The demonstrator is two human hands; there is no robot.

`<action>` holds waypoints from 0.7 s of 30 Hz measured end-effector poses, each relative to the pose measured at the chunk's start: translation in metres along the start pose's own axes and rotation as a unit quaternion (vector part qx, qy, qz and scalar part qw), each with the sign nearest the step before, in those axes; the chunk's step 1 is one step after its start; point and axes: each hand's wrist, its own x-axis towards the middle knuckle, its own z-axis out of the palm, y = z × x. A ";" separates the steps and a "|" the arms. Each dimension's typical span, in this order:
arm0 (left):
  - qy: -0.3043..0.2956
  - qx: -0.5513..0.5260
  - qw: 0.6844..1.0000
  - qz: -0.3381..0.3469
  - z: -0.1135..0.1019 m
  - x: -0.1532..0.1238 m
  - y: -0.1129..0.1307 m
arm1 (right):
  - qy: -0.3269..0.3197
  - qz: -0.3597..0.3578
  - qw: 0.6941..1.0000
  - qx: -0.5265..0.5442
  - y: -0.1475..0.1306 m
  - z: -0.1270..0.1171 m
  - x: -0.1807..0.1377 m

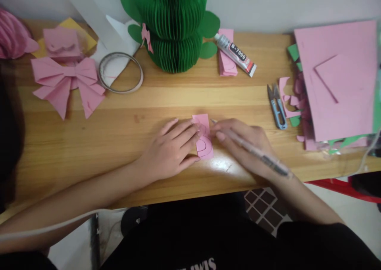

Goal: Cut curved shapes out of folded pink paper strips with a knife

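A small pink paper strip [203, 140] with drawn curved outlines lies near the front middle of the wooden table [119, 127]. My left hand [171, 149] lies flat on the table with fingers stretched out, fingertips pressing the strip's left edge. My right hand [242, 143] grips a clear pen [253, 151], its tip at the strip's upper right corner.
A green honeycomb paper cactus [175, 24] stands at the back. A pink paper bow [67, 83], a tape ring [120, 72], a glue tube [236, 55] on a pink paper stack, blue thread snips [276, 107], and large pink sheets [339, 75] with scraps lie around.
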 end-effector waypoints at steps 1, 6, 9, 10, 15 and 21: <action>0.004 0.002 1.000 0.002 0.000 0.000 0.000 | -0.005 -0.020 1.000 -0.016 0.001 0.001 -0.006; 0.010 0.004 1.000 -0.001 0.001 0.000 0.000 | 0.011 -0.138 0.986 -0.090 0.012 0.017 -0.037; 0.008 -0.001 1.000 -0.006 0.001 0.000 0.001 | 0.016 -0.165 0.979 -0.122 0.018 0.026 -0.049; 0.010 -0.001 1.000 -0.006 0.001 -0.001 0.000 | 0.019 -0.170 0.977 -0.127 0.020 0.028 -0.051; 0.029 0.003 1.000 0.003 0.003 -0.002 0.000 | 0.030 -0.177 0.974 -0.140 0.026 0.034 -0.056; 0.039 0.000 0.999 0.011 0.004 -0.001 -0.001 | 0.043 -0.203 0.966 -0.152 0.026 0.034 -0.055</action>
